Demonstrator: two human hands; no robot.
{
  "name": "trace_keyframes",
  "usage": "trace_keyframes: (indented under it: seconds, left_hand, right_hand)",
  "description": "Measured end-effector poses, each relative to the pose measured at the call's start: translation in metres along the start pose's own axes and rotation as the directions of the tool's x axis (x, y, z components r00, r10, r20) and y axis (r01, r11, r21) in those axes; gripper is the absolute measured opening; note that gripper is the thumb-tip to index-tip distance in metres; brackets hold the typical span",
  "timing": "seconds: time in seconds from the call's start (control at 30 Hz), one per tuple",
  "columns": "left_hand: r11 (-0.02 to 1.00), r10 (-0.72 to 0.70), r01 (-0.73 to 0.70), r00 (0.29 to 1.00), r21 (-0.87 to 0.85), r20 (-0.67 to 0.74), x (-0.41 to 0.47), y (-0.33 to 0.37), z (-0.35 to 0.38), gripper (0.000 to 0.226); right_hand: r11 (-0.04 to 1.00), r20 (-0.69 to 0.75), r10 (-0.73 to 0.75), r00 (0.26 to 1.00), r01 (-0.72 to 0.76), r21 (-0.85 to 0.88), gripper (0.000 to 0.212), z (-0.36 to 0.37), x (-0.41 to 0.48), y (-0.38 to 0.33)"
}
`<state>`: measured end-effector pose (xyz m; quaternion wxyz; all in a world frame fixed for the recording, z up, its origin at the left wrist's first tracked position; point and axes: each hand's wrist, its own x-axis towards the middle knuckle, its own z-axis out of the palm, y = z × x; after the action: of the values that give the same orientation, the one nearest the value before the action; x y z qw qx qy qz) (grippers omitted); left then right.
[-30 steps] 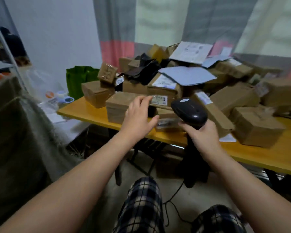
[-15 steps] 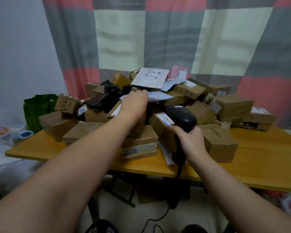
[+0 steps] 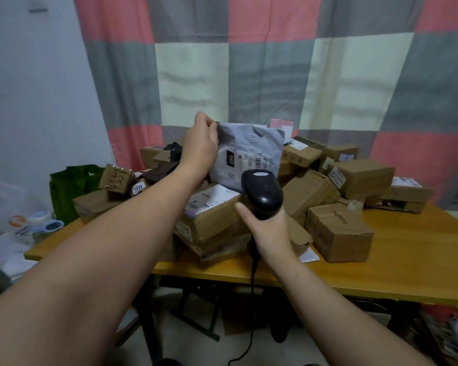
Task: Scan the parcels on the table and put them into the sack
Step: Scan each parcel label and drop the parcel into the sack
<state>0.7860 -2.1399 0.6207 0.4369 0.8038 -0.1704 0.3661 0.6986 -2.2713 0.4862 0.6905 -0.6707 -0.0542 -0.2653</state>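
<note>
Here, the checked curtain (image 3: pixel 275 75) in pink, grey and cream fills the back of the view. Below it the wooden table (image 3: pixel 413 262) carries a heap of taped cardboard parcels (image 3: pixel 339 231), all shut, so we cannot tell what is in them. One small box at the left of the heap bears a sticker reading 1222 (image 3: pixel 138 187).

Beyond the table's left end stands a green bag (image 3: pixel 66 188) with its mouth open; its inside is dark and we cannot see any contents. Just beside it lies a white plastic bag (image 3: pixel 6 204), with blue-handled scissors (image 3: pixel 46 226) resting on it.

Above the middle of the heap we hold a grey poly mailer (image 3: pixel 249 154) upright, label towards us, with "060" printed on it. Our left hand (image 3: pixel 200 146) pinches its upper left corner between thumb and curled fingers.

Our right hand (image 3: pixel 269 231) is wrapped round the grip of the black barcode scanner (image 3: pixel 262 191), thumb stretched out along the left side. The scanner's head sits just in front of the mailer's lower edge, and its cable (image 3: pixel 252 307) hangs below the table edge.

Half a second ago the mailer lay flat on top of the heap with our left hand reaching over it; now it is lifted clear. The scanner has stayed in our right hand and has risen to meet the label.
</note>
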Motion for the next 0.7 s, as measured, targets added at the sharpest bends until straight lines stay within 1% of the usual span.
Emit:
trace_keyframes:
  seconds: [0.03,0.1,0.17,0.23,0.27,0.37,0.43,0.5,0.53,0.6,0.7]
  left_hand:
    - [0.999,-0.023,0.024,0.999,-0.027,0.031,0.002,0.001,-0.001,0.009]
    - [0.99,-0.08,0.093,0.989,-0.108,0.127,0.003,0.003,-0.006,0.013]
    - [0.974,-0.109,0.141,0.978,-0.178,0.176,0.003,0.0,-0.017,0.02]
    - [0.952,-0.106,0.139,0.986,-0.273,0.129,0.001,-0.003,-0.034,0.022]
    - [0.948,-0.09,0.111,0.992,-0.299,0.084,0.001,-0.004,-0.044,0.022]
    - [0.97,0.008,-0.028,0.997,-0.241,-0.082,0.004,-0.002,-0.071,0.019]
    - [0.978,0.063,-0.103,0.975,-0.18,-0.213,0.006,0.002,-0.089,0.019]
    - [0.985,0.088,-0.129,0.944,-0.113,-0.317,0.008,0.004,-0.105,0.015]
    - [0.989,0.083,-0.119,0.937,-0.088,-0.339,0.008,0.004,-0.112,0.012]
    - [0.996,0.062,-0.08,0.943,-0.043,-0.326,0.006,0.003,-0.123,0.008]
    - [0.997,0.03,-0.014,0.975,0.073,-0.222,-0.002,-0.003,-0.134,0.01]
  right_hand:
    - [0.997,0.012,-0.052,0.999,0.053,-0.061,0.062,0.006,-0.004,0.0]
    - [0.961,0.092,-0.142,0.986,0.16,-0.224,0.071,0.022,-0.01,0.001]
    - [0.911,0.172,-0.162,0.972,0.214,-0.352,0.076,0.037,-0.013,0.004]
    - [0.878,0.187,-0.153,0.97,0.22,-0.424,0.078,0.048,-0.01,0.005]
    - [0.858,0.184,-0.155,0.971,0.225,-0.462,0.075,0.052,-0.007,0.005]
    - [0.784,0.165,-0.127,0.978,0.2,-0.588,0.065,0.058,0.008,0.003]
    - [0.754,0.129,-0.061,0.99,0.13,-0.644,0.07,0.06,0.019,0.003]
    - [0.737,0.087,-0.016,0.996,0.07,-0.672,0.074,0.06,0.028,0.003]
    - [0.736,0.061,-0.003,0.998,0.043,-0.676,0.075,0.059,0.032,0.003]
    - [0.768,0.027,-0.005,1.0,0.021,-0.64,0.072,0.056,0.037,0.004]
    - [0.857,0.061,-0.014,0.998,0.043,-0.514,0.066,0.049,0.041,0.005]
